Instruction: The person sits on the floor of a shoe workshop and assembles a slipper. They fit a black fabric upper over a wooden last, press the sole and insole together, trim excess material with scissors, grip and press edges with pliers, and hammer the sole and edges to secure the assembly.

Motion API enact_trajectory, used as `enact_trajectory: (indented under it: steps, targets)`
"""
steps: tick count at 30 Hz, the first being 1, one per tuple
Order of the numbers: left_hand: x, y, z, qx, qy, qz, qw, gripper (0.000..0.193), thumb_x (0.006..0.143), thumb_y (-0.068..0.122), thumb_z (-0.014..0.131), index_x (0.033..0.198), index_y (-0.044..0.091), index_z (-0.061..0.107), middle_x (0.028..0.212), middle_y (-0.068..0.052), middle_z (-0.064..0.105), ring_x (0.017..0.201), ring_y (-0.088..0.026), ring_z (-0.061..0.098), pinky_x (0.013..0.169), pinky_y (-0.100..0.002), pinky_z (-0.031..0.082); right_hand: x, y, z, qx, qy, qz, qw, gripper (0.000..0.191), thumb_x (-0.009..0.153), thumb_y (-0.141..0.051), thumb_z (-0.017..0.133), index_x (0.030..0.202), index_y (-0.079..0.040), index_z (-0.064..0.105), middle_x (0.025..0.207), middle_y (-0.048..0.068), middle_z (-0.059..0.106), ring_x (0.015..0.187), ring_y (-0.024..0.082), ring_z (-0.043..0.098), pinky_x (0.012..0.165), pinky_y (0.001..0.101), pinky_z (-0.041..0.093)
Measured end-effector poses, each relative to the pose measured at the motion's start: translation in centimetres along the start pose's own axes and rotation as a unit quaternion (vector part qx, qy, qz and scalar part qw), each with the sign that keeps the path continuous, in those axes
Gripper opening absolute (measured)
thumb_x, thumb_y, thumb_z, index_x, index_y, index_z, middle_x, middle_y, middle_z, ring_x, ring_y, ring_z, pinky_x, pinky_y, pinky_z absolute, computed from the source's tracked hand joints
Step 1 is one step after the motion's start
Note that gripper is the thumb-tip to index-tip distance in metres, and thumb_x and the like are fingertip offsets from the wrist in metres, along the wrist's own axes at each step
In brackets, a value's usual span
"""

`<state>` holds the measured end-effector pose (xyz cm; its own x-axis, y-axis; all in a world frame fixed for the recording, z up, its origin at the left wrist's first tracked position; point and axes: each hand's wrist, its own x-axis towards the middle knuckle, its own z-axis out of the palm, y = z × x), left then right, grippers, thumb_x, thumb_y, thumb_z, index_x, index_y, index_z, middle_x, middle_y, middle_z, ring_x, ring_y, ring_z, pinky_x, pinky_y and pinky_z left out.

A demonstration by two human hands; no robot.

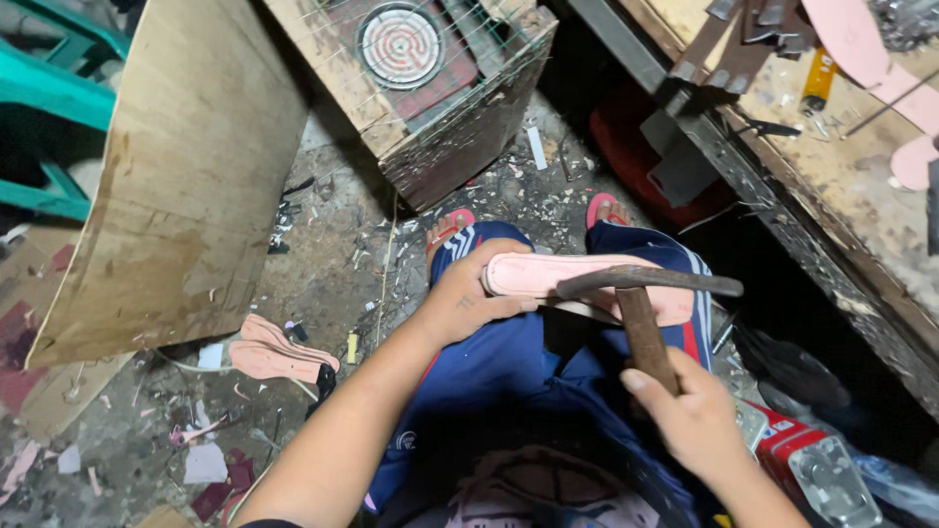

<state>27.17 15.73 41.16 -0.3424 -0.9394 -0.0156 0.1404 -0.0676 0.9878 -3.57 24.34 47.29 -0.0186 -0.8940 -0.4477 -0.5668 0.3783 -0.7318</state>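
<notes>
Left hand point(468, 301) fingers clamp the pink sole point(577, 284); right hand point(690, 416) fingers grip the hammer point(646, 328).

Hands: 2, left hand point(460, 303), right hand point(690, 416). Hammer point(646, 303): 1. Pink shoe sole point(548, 276) on lap: 1. Pink soles on floor point(279, 352): 2. Pink soles on workbench point(871, 59): 2 at least. Red sandals point(452, 223): 2. Plywood board point(186, 166): 1. Round coil heater point(401, 44): 1. Teal stool point(49, 98): 1.

blue striped trousers point(509, 362), red sandals point(452, 223), perhaps rubber
</notes>
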Motion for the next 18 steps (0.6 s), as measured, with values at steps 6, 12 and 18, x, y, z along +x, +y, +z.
enact_trajectory:
  steps: [6, 12, 18]
  targets:
    - [0.3, 1.8, -1.6, 0.058, 0.010, -0.027, 0.998, 0.060, 0.076, 0.009, 0.087, 0.130, 0.004, 0.061, 0.118, -0.003, 0.069, 0.111, -0.012, 0.064, 0.100, -0.029, 0.052, -2.3, 5.8, -2.0, 0.153, -0.085, 0.154, 0.972, 0.025, 0.089, -0.023, 0.073, 0.093, 0.001, 0.067, 0.065, 0.006, 0.064, 0.052, 0.014, 0.059, 0.049, 0.0312, 0.048]
    - [-0.4, 3.4, -2.3, 0.071, 0.012, -0.080, 0.994, 0.062, 0.077, 0.005, 0.087, 0.133, 0.006, 0.060, 0.111, -0.006, 0.071, 0.101, -0.016, 0.066, 0.089, -0.032, 0.052, -5.7, 6.8, -3.3, 0.156, -0.160, 0.271, 0.936, 0.027, 0.090, -0.022, 0.071, 0.106, -0.001, 0.065, 0.065, 0.010, 0.065, 0.049, 0.018, 0.059, 0.048, 0.0325, 0.045]
    - [0.0, 2.1, -2.7, -0.099, 0.001, -0.109, 0.989, 0.063, 0.079, 0.000, 0.082, 0.135, 0.006, 0.055, 0.112, -0.006, 0.069, 0.099, -0.015, 0.065, 0.085, -0.032, 0.054, -3.2, -1.1, 0.7, 0.224, -0.140, 0.075, 0.961, 0.034, 0.092, -0.022, 0.060, 0.121, -0.004, 0.057, 0.070, 0.008, 0.064, 0.053, 0.016, 0.061, 0.046, 0.0293, 0.046]
